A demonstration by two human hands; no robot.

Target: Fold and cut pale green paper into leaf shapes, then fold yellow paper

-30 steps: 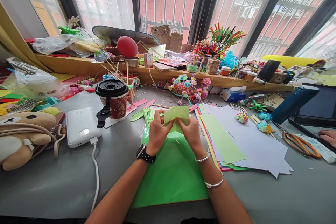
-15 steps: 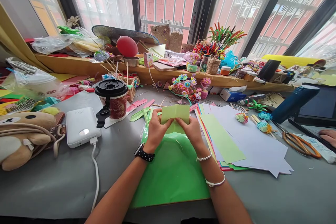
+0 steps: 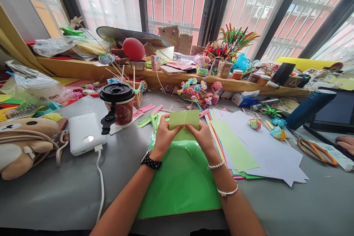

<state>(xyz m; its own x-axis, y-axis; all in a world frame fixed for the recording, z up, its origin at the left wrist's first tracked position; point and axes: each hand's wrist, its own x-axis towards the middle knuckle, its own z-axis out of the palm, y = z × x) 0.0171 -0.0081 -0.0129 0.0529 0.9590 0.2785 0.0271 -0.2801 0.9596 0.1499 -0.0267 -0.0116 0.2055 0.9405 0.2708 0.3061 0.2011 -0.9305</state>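
Pinching a creased light-green paper rectangle (image 3: 184, 117): left hand (image 3: 164, 135) and right hand (image 3: 203, 138) both closed on it, thumb tips close together at the centre crease, fingers partly hidden. Paper held over the far end of a glossy bright-green flat sheet (image 3: 179, 186).

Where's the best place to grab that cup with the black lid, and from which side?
Probably around the red body of the cup, below the black lid, coming from the near right. The cup stands upright with its rounded wall exposed there, while a black piece hangs at its front left and a power bank lies to the left.
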